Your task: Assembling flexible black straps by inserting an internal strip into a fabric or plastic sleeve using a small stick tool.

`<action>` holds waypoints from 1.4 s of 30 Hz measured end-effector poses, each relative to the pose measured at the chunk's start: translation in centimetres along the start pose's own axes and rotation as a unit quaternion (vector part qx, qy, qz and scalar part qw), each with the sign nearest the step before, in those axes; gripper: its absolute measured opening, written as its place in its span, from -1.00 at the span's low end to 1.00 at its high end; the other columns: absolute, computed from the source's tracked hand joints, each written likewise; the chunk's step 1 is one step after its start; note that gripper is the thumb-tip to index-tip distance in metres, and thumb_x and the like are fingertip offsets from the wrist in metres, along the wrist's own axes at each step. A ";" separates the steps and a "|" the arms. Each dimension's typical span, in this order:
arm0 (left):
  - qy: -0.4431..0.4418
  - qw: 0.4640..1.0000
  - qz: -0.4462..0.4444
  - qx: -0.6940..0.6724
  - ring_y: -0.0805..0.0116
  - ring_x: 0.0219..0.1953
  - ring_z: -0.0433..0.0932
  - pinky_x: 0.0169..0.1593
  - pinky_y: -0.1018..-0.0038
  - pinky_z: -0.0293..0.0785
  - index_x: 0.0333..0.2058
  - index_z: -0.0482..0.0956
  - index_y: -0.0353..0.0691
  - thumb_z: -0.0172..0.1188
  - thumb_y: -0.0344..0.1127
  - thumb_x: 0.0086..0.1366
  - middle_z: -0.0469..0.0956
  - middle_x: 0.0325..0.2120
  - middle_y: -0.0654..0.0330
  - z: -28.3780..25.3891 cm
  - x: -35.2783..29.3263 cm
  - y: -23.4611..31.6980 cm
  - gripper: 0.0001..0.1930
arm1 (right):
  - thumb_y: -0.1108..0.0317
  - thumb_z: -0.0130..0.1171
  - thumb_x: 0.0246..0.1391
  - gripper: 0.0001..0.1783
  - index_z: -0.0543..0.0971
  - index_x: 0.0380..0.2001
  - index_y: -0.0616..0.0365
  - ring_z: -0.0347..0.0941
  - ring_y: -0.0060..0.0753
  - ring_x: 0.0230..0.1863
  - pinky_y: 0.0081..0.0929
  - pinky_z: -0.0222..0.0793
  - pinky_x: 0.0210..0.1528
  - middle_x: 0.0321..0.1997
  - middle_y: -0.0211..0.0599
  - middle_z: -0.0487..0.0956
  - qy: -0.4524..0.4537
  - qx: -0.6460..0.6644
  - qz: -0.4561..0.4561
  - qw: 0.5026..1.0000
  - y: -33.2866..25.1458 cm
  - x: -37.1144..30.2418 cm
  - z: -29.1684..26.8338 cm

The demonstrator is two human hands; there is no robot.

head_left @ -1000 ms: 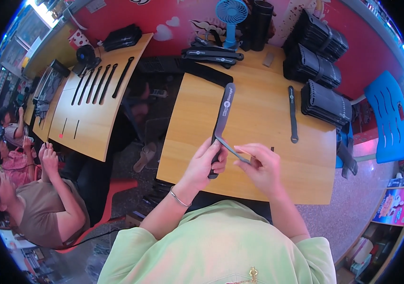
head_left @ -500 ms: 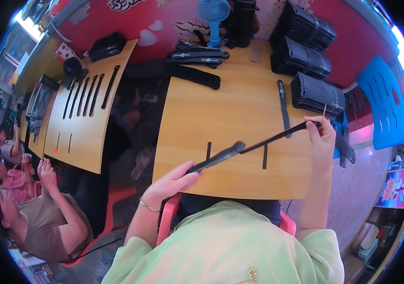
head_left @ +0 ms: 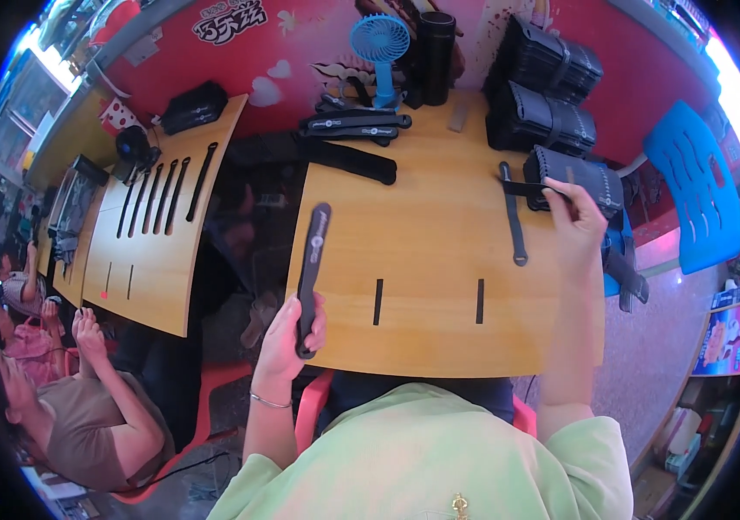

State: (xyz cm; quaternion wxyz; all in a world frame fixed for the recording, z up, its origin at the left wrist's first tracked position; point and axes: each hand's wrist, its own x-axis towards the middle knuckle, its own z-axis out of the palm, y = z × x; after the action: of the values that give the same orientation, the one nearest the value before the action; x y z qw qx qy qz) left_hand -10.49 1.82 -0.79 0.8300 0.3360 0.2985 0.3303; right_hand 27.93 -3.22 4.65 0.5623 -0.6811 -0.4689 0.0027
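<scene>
The two hands are now well apart, while half a second ago their straps met in the middle above the tabletop [head_left: 426, 243]. The left hand [head_left: 287, 340] is closed around the lower part of a black strap [head_left: 312, 256], which now points up, almost upright, near the left edge of the tabletop; before, it was slanting to the right. The right hand [head_left: 580, 217] has moved farther up, in front of the nearest stack of dark straps [head_left: 597, 178]. Its thumb and fingers are pinched together on one end of a dark strip [head_left: 526, 187], whose other end passes over the grey strap [head_left: 515, 227] lying on the tabletop. This grey strap stays in its place. Two short black strips [head_left: 378, 302] are now both fully visible on the tabletop.
</scene>
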 end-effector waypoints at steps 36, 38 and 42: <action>-0.111 0.967 0.079 -0.216 0.18 0.01 0.39 0.13 -0.12 0.25 0.07 0.26 0.03 -0.01 -0.25 0.32 0.40 -0.15 0.19 4.1 1.8 -4.9 -0.66 | 0.16 0.30 -0.17 -0.55 0.57 -0.15 0.07 0.52 -0.35 -0.19 -0.47 0.43 -0.16 -0.05 -0.45 0.52 -0.191 -0.289 -0.065 0.936 7.0 -6.9 2.4; -0.116 0.963 0.070 -0.231 0.16 0.03 0.38 0.13 -0.16 0.24 0.07 0.25 0.04 -0.02 -0.26 0.33 0.40 -0.14 0.19 4.2 1.6 -5.0 -0.66 | 0.19 0.30 -0.16 -0.56 0.57 -0.15 0.09 0.52 -0.37 -0.24 -0.50 0.43 -0.21 -0.05 -0.41 0.52 -0.184 -0.278 -0.064 0.941 6.9 -7.1 2.4; -0.098 0.969 0.054 -0.220 0.18 0.04 0.38 0.10 -0.19 0.27 0.08 0.24 0.08 -0.03 -0.32 0.33 0.39 -0.12 0.19 4.0 1.5 -5.4 -0.64 | 0.26 0.30 -0.15 -0.59 0.57 -0.16 0.10 0.51 -0.45 -0.41 -0.56 0.42 -0.35 -0.08 -0.34 0.53 -0.155 -0.219 -0.025 0.963 5.8 -7.2 2.4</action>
State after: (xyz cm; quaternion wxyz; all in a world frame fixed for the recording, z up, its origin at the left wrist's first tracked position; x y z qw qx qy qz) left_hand -4.82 -1.54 -2.92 0.8897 0.1919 0.1172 0.3973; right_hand 26.28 -5.56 -4.42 0.3192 -0.7668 -0.5568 -0.0086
